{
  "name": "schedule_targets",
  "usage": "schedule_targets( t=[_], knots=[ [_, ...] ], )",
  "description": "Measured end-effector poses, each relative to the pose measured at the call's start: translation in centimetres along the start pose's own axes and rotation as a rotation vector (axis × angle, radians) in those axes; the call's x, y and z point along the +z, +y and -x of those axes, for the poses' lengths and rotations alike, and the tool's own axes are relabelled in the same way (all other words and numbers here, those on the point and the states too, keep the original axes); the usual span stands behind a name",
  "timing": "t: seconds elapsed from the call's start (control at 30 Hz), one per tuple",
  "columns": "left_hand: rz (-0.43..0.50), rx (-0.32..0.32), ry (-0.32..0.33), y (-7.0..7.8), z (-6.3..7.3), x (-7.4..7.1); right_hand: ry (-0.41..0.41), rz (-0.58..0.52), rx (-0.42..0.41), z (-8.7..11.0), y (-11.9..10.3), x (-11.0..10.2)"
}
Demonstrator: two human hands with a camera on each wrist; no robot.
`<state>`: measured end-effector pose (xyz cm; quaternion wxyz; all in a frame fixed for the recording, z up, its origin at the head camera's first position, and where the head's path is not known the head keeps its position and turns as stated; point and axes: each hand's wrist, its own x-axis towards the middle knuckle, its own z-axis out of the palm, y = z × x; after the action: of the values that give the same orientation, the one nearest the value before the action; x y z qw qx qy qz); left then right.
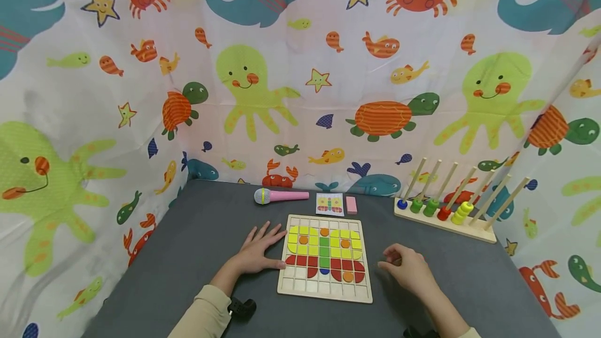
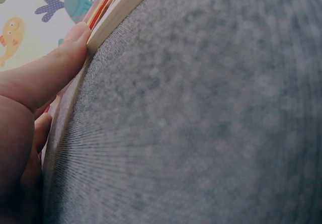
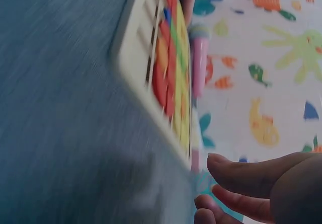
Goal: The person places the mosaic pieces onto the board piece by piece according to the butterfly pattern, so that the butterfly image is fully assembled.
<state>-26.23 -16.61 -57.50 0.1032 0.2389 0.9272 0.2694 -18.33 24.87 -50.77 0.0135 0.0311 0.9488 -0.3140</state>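
Note:
A square wooden grid board lies on the dark table, its cells partly filled with flat yellow, red, green, orange and blue pieces. My left hand rests spread on the table at the board's left side. In the left wrist view its thumb touches the board's edge. To the right of the board hovers my right hand, fingers loosely bent. The right wrist view shows a gap between its thumb and fingertips, with nothing held.
Behind the board lie a pink toy microphone, a small pattern card and a pink eraser-like block. At the back right stands a wooden peg rack with colored beads. A sea-animal curtain surrounds the table.

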Motion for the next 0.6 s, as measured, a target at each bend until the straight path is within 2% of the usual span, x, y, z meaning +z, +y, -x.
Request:
schedule_targets(
  t=[0.13, 0.33, 0.43, 0.6],
  knots=[
    [0.019, 0.001, 0.003, 0.1, 0.1, 0.2, -0.002, 0.043, 0.022, 0.5, 3.1, -1.6],
    [0.019, 0.003, 0.006, 0.1, 0.3, 0.2, -0.055, 0.112, 0.085, 0.7, 7.0, -3.8],
    [0.018, 0.009, 0.012, 0.1, 0.3, 0.1, -0.080, 0.120, 0.136, 0.8, 8.3, -4.3],
    [0.027, 0.028, 0.028, 0.0, 0.3, 0.2, -0.088, 0.069, 0.187, 0.7, 9.3, -4.3]
  ],
)
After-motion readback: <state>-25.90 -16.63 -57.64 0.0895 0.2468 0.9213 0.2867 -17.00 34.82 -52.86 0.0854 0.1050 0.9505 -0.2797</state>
